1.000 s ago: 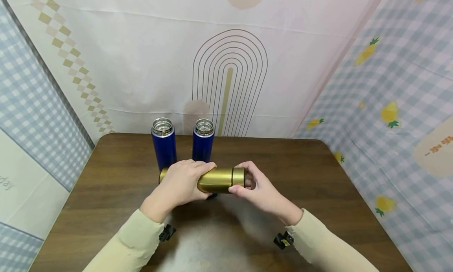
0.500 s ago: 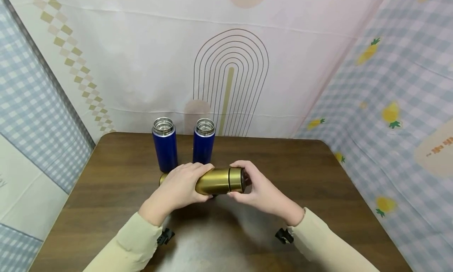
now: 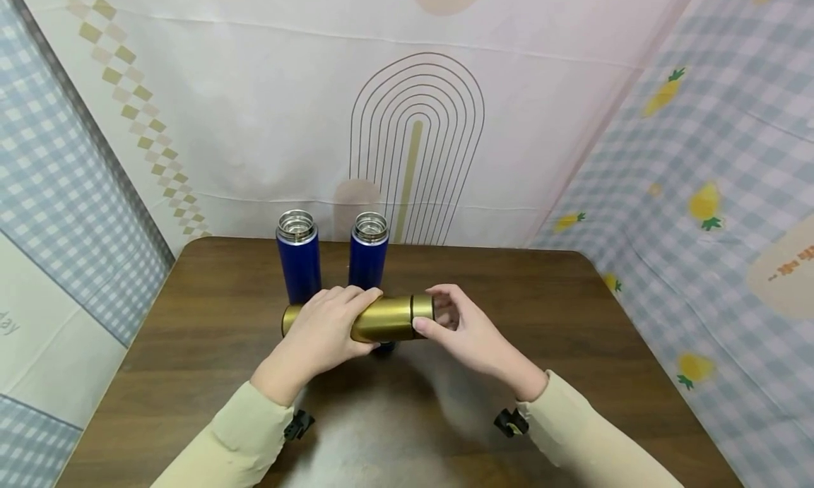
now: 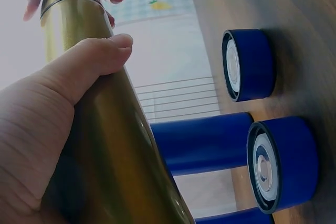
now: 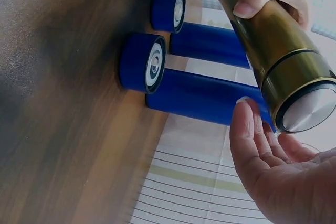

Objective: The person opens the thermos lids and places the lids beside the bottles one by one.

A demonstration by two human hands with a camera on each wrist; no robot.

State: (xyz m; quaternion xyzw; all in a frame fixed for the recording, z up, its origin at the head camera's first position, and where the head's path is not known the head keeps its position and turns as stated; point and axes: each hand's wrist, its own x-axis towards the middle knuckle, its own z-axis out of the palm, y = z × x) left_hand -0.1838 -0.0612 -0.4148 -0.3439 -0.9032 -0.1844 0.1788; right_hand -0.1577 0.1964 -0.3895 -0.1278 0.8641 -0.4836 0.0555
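Note:
A gold thermos [image 3: 389,320] lies sideways in the air above the table, its gold lid [image 5: 294,77] on its right end. My left hand [image 3: 321,330] wraps round the thermos body, thumb along the near side in the left wrist view. Beside the lid, my right hand [image 3: 473,340] has loosely bent, spread fingers; in the right wrist view they stand off the lid's flat silvery end. Two blue thermoses, a left one [image 3: 300,269] and a right one [image 3: 367,262], stand upright and lidless behind, steel mouths showing.
Two blue lids, one [image 4: 254,64] and another [image 4: 294,163], rest on the wooden table [image 3: 509,283] in front of the blue thermoses, mostly hidden under the gold one in the head view. A patterned cloth [image 3: 254,121] hangs behind the table.
Half a second ago my right fingers gripped the gold lid; now they have loosened and come away from it. My left hand keeps its hold on the thermos, which has shifted slightly.

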